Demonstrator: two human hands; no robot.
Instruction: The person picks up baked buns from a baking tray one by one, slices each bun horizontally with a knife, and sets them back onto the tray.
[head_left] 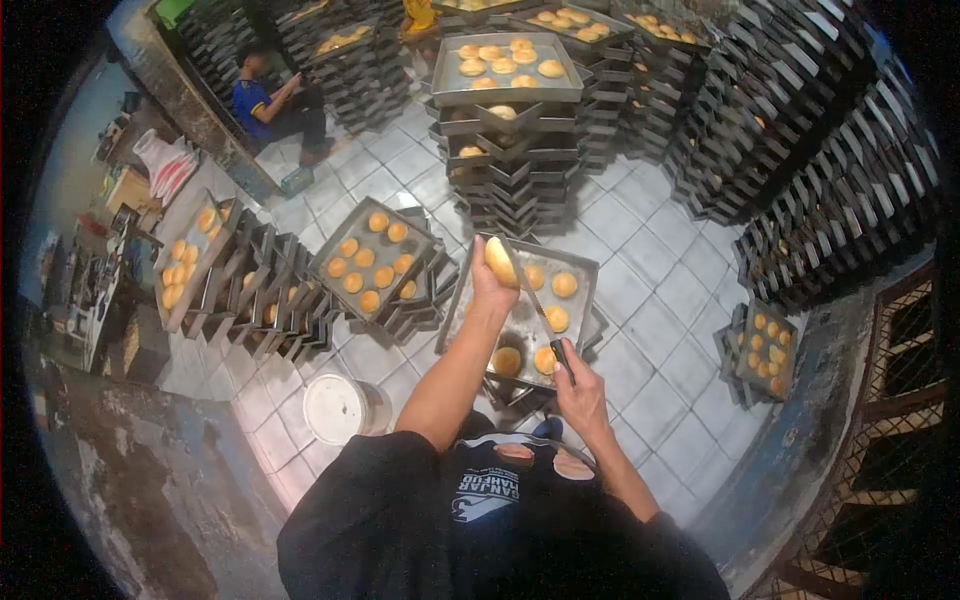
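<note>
My left hand (491, 287) is closed around a golden bun (499, 262), lifted over a metal tray (466, 335). A long thin knife (541, 314) is in my right hand (582, 390), its dark handle gripped in the fist. The blade slants up and left, its far part along the bun's right side; whether it has cut in, I cannot tell. Several more buns (556, 318) lie in the tray, mostly on its right side and near edge. Under the tray are other trays, largely hidden by it and by my arms.
Ahead stands a tall stack of bun trays (508, 92). Lower stacks hold buns at left (372, 255) and far left (195, 250). A white bucket (335, 409) is by my left arm. More tray stacks (780, 100) line the right wall. A person (268, 100) sits at back left.
</note>
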